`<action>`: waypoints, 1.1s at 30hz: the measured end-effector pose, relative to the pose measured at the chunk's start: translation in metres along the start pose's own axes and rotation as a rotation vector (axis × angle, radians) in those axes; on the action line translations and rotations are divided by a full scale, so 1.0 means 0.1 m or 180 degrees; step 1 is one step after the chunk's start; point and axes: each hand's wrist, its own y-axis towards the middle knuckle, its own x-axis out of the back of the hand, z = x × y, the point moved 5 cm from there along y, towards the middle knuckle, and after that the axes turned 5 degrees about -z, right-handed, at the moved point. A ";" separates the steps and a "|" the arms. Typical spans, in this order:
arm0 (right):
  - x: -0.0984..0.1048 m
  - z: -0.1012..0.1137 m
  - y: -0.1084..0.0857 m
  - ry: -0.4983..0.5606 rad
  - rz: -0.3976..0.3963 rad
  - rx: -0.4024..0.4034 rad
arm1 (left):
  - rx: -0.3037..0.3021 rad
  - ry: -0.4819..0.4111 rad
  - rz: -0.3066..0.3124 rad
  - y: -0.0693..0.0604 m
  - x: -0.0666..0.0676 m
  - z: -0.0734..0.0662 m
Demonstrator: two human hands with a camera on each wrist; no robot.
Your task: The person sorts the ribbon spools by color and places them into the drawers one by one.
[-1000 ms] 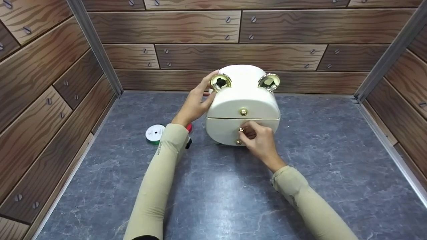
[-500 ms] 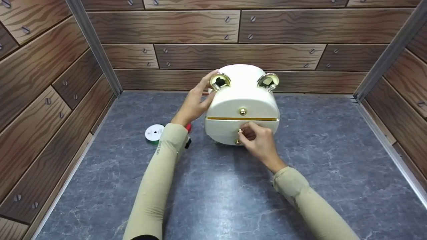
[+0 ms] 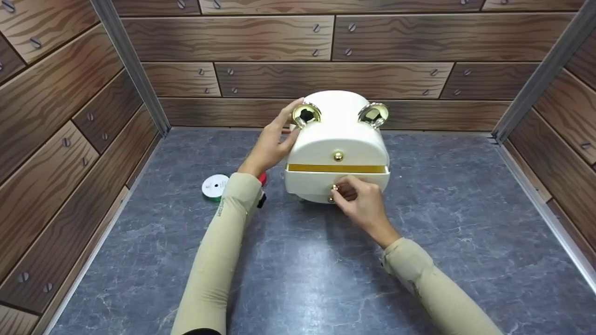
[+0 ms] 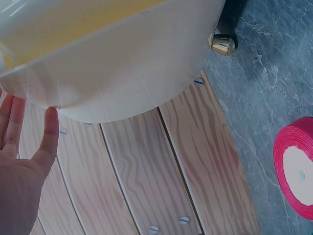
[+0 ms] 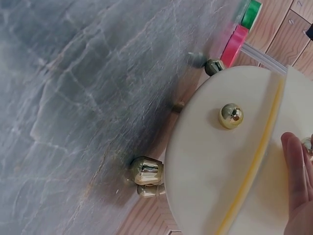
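Note:
A rounded white drawer box [image 3: 342, 130] with two gold ear-like pieces stands in the middle of the head view. Its middle drawer [image 3: 307, 182] is partly pulled out, showing a yellow strip inside. My right hand [image 3: 365, 202] pinches that drawer's gold knob [image 3: 335, 188] between thumb and fingers. Against the box's left side rests my left hand [image 3: 272, 143], fingers extended; the left wrist view shows its fingertips touching the white wall. Above the drawer is an upper gold knob [image 3: 338, 156]. A lower gold knob [image 5: 231, 116] shows fully in the right wrist view.
Left of the box lie a white-faced spool of green ribbon [image 3: 215, 186] and a red-pink ribbon spool [image 4: 293, 169], partly behind my left forearm in the head view. Gold feet [image 5: 146, 171] hold the box above the grey marbled surface [image 3: 298, 279]. Wood-patterned walls [image 3: 260, 39] enclose it.
The middle drawer has slid out toward me from shut, widening the yellow strip. My right hand has moved slightly nearer with its knob. My left hand stays on the box.

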 end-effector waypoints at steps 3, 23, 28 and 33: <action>0.00 0.02 -0.02 -0.0006 0.0008 0.0012 | 0.0005 -0.0002 -0.0002 0.00 0.00 0.00; 0.06 0.13 -0.15 0.0023 -0.0030 0.0147 | -0.0052 0.0017 -0.0002 0.02 0.00 0.00; 0.07 0.16 -0.18 0.0009 -0.0016 0.0163 | -0.0024 0.0004 -0.0009 0.01 0.00 0.02; 0.08 0.19 -0.22 0.0029 -0.0004 0.0163 | -0.0014 -0.0001 0.0015 0.01 -0.01 0.03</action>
